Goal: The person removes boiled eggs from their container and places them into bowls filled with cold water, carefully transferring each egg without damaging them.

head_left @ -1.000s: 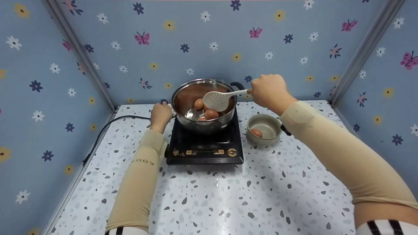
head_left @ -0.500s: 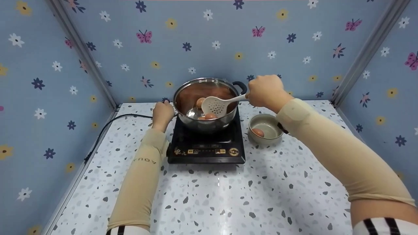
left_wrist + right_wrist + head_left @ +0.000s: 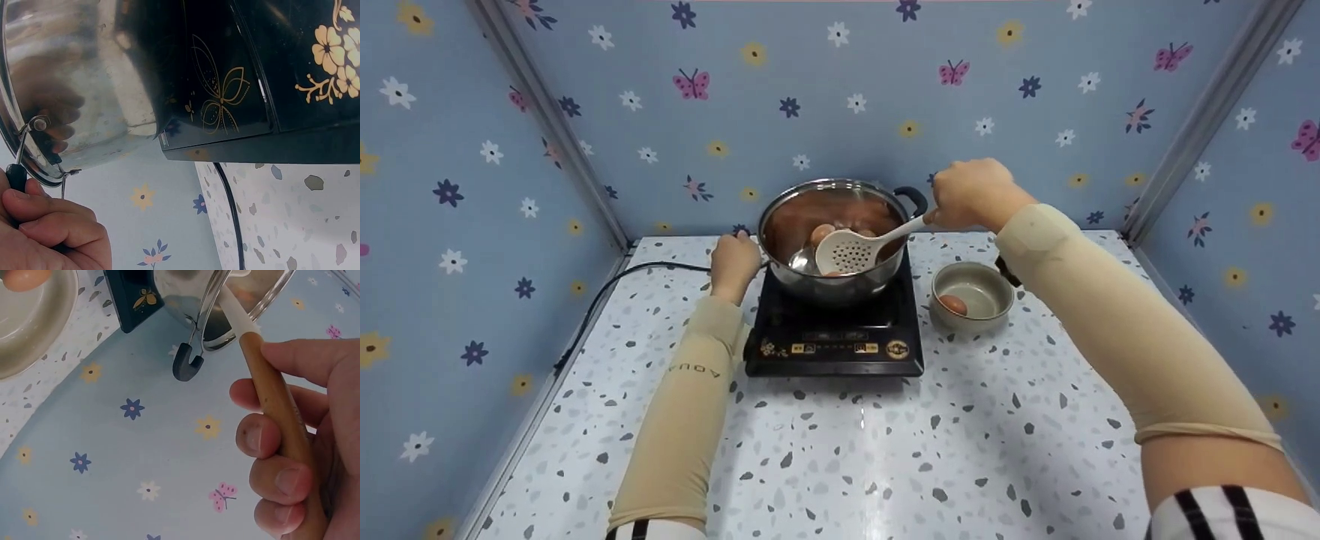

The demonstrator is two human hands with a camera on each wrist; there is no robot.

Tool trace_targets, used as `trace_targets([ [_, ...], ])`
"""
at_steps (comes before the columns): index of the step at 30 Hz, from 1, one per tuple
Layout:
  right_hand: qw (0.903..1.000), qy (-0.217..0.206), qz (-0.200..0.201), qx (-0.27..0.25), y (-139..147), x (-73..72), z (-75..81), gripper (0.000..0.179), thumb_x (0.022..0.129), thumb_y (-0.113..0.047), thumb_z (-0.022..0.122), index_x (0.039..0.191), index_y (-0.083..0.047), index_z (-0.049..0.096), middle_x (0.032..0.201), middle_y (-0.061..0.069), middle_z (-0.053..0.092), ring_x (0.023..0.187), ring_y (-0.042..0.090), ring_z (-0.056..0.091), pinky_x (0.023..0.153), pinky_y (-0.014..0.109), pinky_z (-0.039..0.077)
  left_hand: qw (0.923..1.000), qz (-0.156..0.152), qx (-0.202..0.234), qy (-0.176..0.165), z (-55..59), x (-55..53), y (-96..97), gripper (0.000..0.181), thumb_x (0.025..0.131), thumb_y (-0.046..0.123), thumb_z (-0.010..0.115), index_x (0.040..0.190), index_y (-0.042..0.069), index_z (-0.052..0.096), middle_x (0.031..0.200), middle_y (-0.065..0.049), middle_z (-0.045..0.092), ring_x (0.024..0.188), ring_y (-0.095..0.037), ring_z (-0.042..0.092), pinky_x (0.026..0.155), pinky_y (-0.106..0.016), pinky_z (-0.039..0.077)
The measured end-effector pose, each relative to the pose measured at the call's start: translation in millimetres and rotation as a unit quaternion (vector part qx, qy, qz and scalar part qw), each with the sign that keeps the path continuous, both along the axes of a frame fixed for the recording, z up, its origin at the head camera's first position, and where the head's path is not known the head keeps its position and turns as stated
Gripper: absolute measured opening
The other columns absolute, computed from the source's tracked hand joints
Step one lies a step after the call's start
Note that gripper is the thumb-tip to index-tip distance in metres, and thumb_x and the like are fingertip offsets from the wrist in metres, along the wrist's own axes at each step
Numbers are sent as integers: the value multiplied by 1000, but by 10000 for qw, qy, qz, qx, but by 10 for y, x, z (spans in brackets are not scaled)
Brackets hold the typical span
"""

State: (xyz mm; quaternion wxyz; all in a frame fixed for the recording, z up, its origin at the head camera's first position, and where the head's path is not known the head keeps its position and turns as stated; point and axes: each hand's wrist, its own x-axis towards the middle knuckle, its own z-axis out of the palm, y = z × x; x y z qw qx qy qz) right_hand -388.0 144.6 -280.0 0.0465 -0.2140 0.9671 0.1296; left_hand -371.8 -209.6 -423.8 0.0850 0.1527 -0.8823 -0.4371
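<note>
My left hand (image 3: 734, 262) grips the pot's left handle (image 3: 17, 178), its fingers curled round the black grip in the left wrist view. The steel pot (image 3: 840, 289) stands on a black induction cooker (image 3: 834, 364). My right hand (image 3: 976, 193) holds a white slotted spoon (image 3: 851, 253) by its wooden handle (image 3: 275, 396). The spoon's perforated bowl is inside the pot, over or among brown eggs (image 3: 822, 234). Part of the eggs is hidden behind the spoon and the pot's front rim. One brown egg (image 3: 953, 304) lies in a grey-beige bowl (image 3: 971, 324) right of the cooker.
The pot's other black handle (image 3: 913, 201) sticks out at the right, near my right hand. A black cord (image 3: 607, 289) runs left from the cooker across the speckled tabletop (image 3: 825, 450). Flower-patterned walls (image 3: 840, 90) enclose the back and both sides.
The spoon has dipped lower and shifted slightly left among the eggs, its bowl turning. An egg in front is now mostly hidden. My left hand keeps its hold on the pot handle.
</note>
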Motion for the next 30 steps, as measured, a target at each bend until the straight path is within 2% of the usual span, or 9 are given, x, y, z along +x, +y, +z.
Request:
trace_targets([
  [4, 10000, -52, 56, -39, 5, -55, 0, 42, 101, -52, 67, 96, -12, 81, 88, 7, 72, 78, 26, 62, 66, 49, 57, 10000, -8, 1, 32, -7, 14, 17, 54, 118, 26, 28, 133, -14, 61, 126, -36, 66, 120, -51, 65, 106, -60, 50],
  [6, 9999, -92, 57, -59, 5, -68, 2, 43, 100, -52, 67, 97, -12, 81, 91, 7, 73, 81, 27, 63, 68, 52, 58, 10000, -10, -18, 59, -10, 15, 23, 52, 118, 25, 27, 122, -10, 65, 113, -30, 68, 105, -45, 67, 96, -55, 52],
  [8, 9998, -189, 44, -90, -2, -77, 8, 43, 99, -53, 67, 100, -13, 81, 94, 7, 73, 84, 27, 63, 70, 53, 58, 10000, -18, 4, 68, -13, 13, 27, 49, 118, 25, 27, 106, -3, 65, 97, -21, 65, 88, -36, 62, 84, -49, 51],
  [11, 9991, -396, -21, -141, -15, -84, 22, 44, 100, -55, 67, 103, -13, 79, 98, 7, 73, 87, 27, 62, 71, 49, 56, 9999, 17, -31, 130, -15, 10, 25, 45, 118, 25, 27, 92, 6, 57, 85, -12, 56, 77, -28, 53, 75, -43, 45],
  [13, 9985, -522, -71, -153, -25, -89, 30, 45, 100, -56, 66, 104, -13, 78, 100, 6, 72, 88, 26, 62, 71, 47, 55, 9999, 24, -24, 154, -16, 11, 23, 44, 118, 25, 27, 92, 5, 57, 85, -11, 56, 77, -27, 53, 75, -42, 45],
  [18, 9976, -657, -165, -138, -57, -115, 44, 46, 99, -58, 67, 107, -13, 76, 105, 7, 71, 90, 26, 60, 71, 45, 53, 10000, 7, 33, 80, -15, 23, 19, 50, 118, 26, 26, 116, -7, 65, 98, -18, 61, 89, -34, 59, 86, -49, 49],
  [20, 9972, -704, -229, -123, -74, -131, 50, 46, 97, -57, 69, 106, -13, 75, 102, 6, 70, 88, 25, 59, 69, 44, 51, 10000, 26, 30, 33, -13, 26, 20, 51, 118, 26, 26, 120, -8, 64, 100, -18, 61, 92, -35, 59, 89, -51, 49],
  [26, 9956, -870, -361, -11, -114, -207, 107, 40, 93, -55, 74, 82, -17, 71, 74, -2, 57, 70, 18, 50, 57, 37, 40, 10000, 13, 71, -10, -8, 21, 22, 43, 118, 26, 27, 100, 2, 58, 90, -13, 54, 83, -30, 53, 81, -46, 45],
  [30, 9937, -1068, -324, -30, -96, -249, 160, 40, 93, -54, 75, 79, -17, 67, 67, -4, 52, 64, 16, 47, 55, 33, 37, 10000, 46, 78, 16, -1, 21, 23, 41, 119, 26, 27, 98, 5, 56, 90, -13, 55, 84, -30, 53, 84, -48, 46],
])
